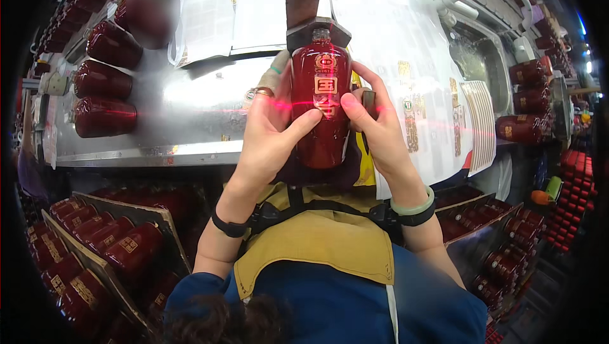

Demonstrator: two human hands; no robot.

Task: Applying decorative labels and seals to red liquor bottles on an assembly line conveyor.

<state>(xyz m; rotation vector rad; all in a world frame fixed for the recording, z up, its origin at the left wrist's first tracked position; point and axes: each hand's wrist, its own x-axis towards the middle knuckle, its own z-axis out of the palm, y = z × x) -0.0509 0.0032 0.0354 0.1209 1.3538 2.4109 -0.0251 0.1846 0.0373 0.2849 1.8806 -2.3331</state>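
A dark red glass bottle [321, 138] with a clear neck is in front of me, its neck end at a dark metal holder [319, 27]. Gold decals [326, 86] run down its face. My left hand [269, 119] grips the left side, thumb pressed on the lowest decal [324, 110]; tape wraps one of its fingers. On the other side my right hand [379, 116] holds the bottle, thumb on its face and index finger along its shoulder. A small dark piece [368, 98] shows between the right hand's fingers; I cannot tell its kind. A red light line crosses bottle and hands.
White decal sheets [431, 84] cover the bench's right part, with a striped stack [480, 122] at their edge. Red bottles [104, 116] line the left side. Below the metal bench [184, 109], crates of bottles [133, 242] stand left and right. A sink [479, 49] with a pipe is far right.
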